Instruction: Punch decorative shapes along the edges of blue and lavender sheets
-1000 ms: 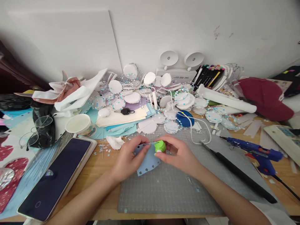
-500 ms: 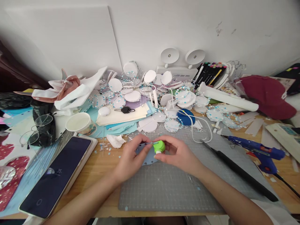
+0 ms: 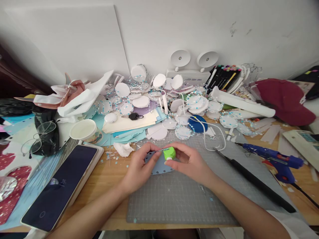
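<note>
My left hand [image 3: 142,162] pinches a light blue sheet of paper [image 3: 159,164] between thumb and fingers. Small flower-shaped holes run along the paper's edge. In my right hand [image 3: 188,159] is a small bright green craft punch [image 3: 169,153] with a white part at its lower end. The paper's upper edge meets the punch's slot. My right fingers curl behind the punch while the thumb lies at its white part. Both hands are just above the grey cutting mat [image 3: 174,199], close together.
White discs with blue-dotted trim [image 3: 196,103] pile up at the back. On the right lie a black-handled craft knife [image 3: 259,184] and a blue glue gun [image 3: 274,156]. Left are a phone [image 3: 59,186], a paper cup [image 3: 83,130] and a crumpled tissue [image 3: 123,149].
The green punch has turned slightly in my right hand and risen a little. More of the blue paper's perforated lower edge shows beneath the hands.
</note>
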`<state>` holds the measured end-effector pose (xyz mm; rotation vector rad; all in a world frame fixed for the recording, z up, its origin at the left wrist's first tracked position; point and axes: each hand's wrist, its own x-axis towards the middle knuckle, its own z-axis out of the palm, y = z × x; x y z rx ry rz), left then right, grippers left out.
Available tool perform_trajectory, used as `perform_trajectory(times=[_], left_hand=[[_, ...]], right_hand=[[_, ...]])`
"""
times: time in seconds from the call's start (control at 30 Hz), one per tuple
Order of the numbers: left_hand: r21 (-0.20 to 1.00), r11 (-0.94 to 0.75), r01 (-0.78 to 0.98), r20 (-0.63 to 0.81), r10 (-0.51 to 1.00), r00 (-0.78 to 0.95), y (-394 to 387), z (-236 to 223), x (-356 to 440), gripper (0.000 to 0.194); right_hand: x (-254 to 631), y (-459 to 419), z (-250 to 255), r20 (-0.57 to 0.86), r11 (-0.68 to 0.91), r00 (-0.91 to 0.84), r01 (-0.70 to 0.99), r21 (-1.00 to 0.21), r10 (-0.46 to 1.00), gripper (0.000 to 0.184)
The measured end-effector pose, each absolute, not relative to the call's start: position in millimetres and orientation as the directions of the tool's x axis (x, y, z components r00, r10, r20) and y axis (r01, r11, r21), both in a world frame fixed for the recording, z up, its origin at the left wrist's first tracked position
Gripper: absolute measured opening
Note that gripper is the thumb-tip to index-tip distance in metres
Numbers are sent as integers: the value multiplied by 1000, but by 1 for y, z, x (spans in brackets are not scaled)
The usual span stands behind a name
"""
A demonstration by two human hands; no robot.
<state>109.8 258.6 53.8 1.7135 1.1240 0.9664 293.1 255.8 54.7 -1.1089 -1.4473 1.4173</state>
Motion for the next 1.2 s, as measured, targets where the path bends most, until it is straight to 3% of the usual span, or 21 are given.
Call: perform_trajectory(times=[0.23, 0.4, 0.73, 0.83, 1.0, 1.1, 1.2], left_hand=[[932, -226, 283, 144, 948, 283, 258, 53, 110, 15], [916, -260, 305, 171, 942, 290, 258, 51, 110, 12], [922, -268, 281, 172, 931, 322, 257, 57, 112, 12], [909, -281, 307, 151, 910, 385, 259, 64, 110, 17], [786, -442, 432, 148, 813, 563, 262, 69, 105, 34], [719, -537, 441, 176, 755, 631, 261, 68, 106, 42], [726, -537, 430, 172, 747, 642, 260, 66, 107, 41]], right_hand=[[292, 256, 50, -42, -34, -288, 35, -999, 957, 39], [292, 256, 53, -86, -76, -266, 49, -996, 960, 34], [294, 255, 65, -3, 40, -268, 157, -987, 963, 26], [295, 254, 65, 27, 88, -332, 172, -981, 943, 21], [292, 248, 64, 58, 159, -426, 206, -965, 903, 17], [289, 245, 65, 40, 161, -452, 233, -959, 891, 16], [286, 243, 65, 23, 134, -456, 213, -968, 889, 14]])
